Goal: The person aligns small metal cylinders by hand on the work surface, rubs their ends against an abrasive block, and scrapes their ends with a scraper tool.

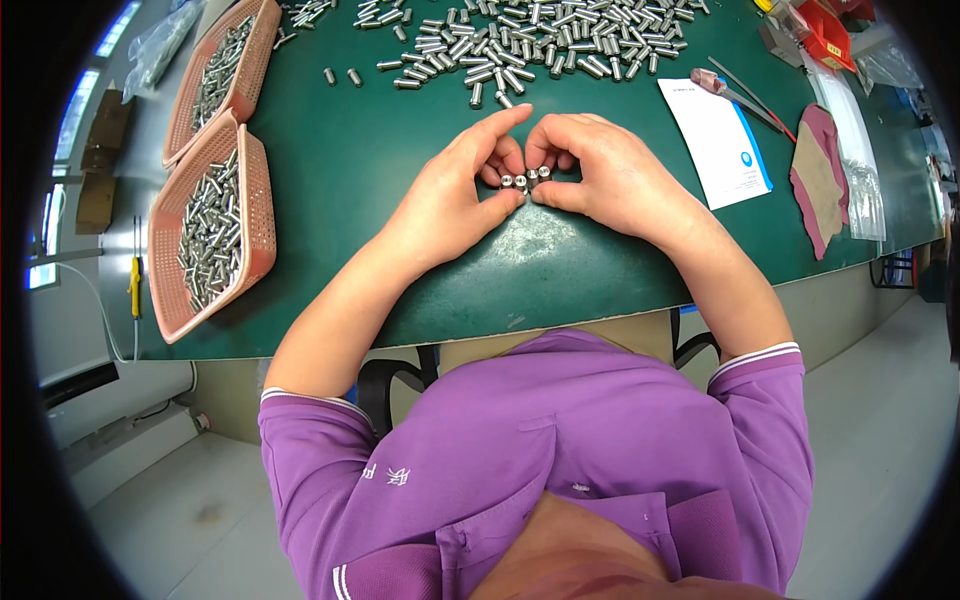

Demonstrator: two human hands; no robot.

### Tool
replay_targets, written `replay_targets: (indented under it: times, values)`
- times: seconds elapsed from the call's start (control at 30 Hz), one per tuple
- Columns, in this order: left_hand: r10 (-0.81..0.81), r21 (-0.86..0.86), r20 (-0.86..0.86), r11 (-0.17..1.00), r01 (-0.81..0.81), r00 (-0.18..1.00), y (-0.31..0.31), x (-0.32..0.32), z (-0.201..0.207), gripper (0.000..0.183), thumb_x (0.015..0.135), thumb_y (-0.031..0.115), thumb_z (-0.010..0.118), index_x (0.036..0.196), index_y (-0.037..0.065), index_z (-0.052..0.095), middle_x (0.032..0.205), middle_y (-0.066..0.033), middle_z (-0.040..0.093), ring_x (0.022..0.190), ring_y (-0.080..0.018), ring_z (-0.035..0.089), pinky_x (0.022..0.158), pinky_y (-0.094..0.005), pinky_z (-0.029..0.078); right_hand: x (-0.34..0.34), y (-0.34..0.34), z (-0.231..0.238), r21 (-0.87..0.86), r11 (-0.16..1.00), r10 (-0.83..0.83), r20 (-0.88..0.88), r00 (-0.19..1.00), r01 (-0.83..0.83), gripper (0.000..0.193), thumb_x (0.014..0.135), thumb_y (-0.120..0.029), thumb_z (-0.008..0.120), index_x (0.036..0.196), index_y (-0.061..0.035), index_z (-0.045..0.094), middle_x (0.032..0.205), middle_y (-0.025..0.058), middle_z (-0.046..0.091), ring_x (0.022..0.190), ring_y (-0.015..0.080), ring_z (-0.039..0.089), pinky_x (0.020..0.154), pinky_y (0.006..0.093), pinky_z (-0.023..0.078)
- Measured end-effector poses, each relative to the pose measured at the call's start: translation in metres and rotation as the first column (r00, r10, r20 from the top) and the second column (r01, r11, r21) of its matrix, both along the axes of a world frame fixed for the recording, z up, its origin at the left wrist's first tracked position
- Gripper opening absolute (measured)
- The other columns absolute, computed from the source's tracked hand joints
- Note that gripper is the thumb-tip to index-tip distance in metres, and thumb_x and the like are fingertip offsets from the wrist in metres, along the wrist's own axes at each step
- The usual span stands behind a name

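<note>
1. The left hand (pixel 455 205) is curling nearly closed, its thumb and fingers pinching small metal cylinders (pixel 520 182) over the green surface (pixel 340 140).
2. The right hand (pixel 610 180) is facing it, likewise curled, pinching more cylinders just beside those.
3. A loose pile of cylinders (pixel 570 35) is lying beyond both hands.
4. Two pink baskets (pixel 262 200) of metal pieces (pixel 212 230) are standing at left.

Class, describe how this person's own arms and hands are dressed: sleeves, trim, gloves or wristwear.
The left hand and right hand are ungloved, with no watch or bracelet visible. The left sleeve and right sleeve are short and purple, edged with thin white striping, leaving both forearms uncovered.
</note>
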State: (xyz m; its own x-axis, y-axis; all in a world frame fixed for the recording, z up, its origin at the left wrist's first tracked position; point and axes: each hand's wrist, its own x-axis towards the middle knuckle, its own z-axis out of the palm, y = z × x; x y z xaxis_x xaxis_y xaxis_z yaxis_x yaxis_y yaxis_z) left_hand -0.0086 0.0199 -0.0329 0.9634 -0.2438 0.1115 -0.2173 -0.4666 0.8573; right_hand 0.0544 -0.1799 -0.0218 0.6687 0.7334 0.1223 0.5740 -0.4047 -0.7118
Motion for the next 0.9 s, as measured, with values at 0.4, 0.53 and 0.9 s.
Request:
replay_targets:
  times: [0.4,0.53,0.9]
  values:
    - [-0.026,0.156,0.079,0.988,0.013,0.997,0.000,-0.003,0.002,0.083,0.070,-0.002,0.076,0.145,0.009,0.042,0.102,-0.0025,0.058,0.080,-0.0152,0.051,0.077,-0.0284,0.047,-0.002,0.000,0.000,0.032,0.999,0.041,-0.042,0.998,-0.039,0.023,0.075,-0.005,0.074,0.093,-0.0061,0.061,0.088,0.0061,0.058,0.074,0.0171,0.058,0.068,0.0311,0.050]
    - [-0.018,0.144,0.008,0.989,0.016,1.000,-0.001,-0.006,0.009,0.077,0.072,0.004,0.075,0.142,0.008,0.043,0.102,-0.0058,0.057,0.080,-0.0187,0.053,0.079,-0.0322,0.050,-0.001,-0.004,0.006,0.039,0.998,0.059,-0.058,0.997,-0.057,0.025,0.075,-0.004,0.075,0.097,-0.0063,0.062,0.091,0.0055,0.058,0.076,0.0168,0.059,0.071,0.0308,0.052]
    - [-0.006,0.130,-0.003,0.991,0.006,1.000,-0.001,-0.003,0.007,0.063,0.074,0.005,0.073,0.133,0.008,0.050,0.096,-0.0048,0.059,0.076,-0.0173,0.053,0.075,-0.0322,0.050,0.000,-0.005,0.005,0.078,0.994,0.079,-0.105,0.991,-0.071,0.028,0.076,-0.002,0.074,0.103,-0.0054,0.064,0.094,0.0051,0.058,0.080,0.0148,0.059,0.073,0.0276,0.053]
